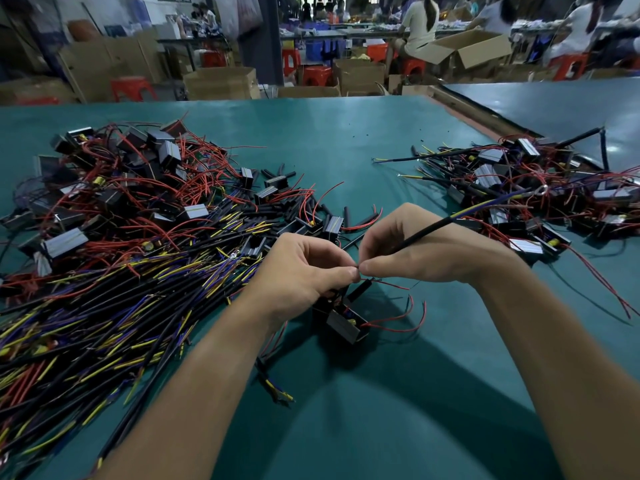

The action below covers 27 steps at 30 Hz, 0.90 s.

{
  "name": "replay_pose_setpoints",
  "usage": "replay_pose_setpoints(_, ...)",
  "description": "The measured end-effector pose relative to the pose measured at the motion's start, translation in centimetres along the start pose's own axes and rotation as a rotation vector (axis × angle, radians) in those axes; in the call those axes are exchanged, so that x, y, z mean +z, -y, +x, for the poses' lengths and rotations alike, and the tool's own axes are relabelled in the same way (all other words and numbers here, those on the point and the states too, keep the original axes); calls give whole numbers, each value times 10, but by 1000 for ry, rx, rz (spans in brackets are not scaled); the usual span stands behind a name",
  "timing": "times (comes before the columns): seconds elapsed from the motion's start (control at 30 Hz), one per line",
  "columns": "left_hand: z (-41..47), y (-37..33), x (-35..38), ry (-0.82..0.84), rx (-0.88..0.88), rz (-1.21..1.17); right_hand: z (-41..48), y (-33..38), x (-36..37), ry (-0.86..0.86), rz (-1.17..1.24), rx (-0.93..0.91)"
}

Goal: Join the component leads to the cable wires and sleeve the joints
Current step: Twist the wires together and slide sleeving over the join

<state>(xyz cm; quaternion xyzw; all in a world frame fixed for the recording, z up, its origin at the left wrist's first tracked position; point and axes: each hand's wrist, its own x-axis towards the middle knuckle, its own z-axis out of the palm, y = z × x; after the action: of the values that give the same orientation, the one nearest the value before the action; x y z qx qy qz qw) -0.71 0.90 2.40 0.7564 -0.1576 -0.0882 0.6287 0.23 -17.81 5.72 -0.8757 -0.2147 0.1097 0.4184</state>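
Teal table (346, 140), red leads (398, 320), seemingly black cable (422, 230).

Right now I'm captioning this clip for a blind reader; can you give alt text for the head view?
The left hand and right hand pinch a lead and a cable together over a green table, a black component just below. A left heap and right heap of cables and components flank them.

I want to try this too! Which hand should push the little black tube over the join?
Probably the left hand. It pinches the join, and the black sleeve sits just under its fingers. The right hand is busy holding the black cable.
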Motion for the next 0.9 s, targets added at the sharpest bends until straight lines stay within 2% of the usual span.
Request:
replay_pose_setpoints(0.23,-2,-2,1,27,10,25,-1,0,0,37,-65,13)
replay_pose_setpoints(0.4,-3,-7,0,214,-147,25,-2,3,6,24,-141,-53)
replay_pose_setpoints(0.67,-1,-10,-8,352,-317,-205,-5,14,7,-63,-325,-166)
replay_pose_setpoints(0.77,-2,-8,-8,327,-313,-207,-6,14,8,-46,-340,-137)
replay_pose_setpoints(0.9,0,-4,-6,160,-160,-52,-3,9,5,-11,-252,-49)
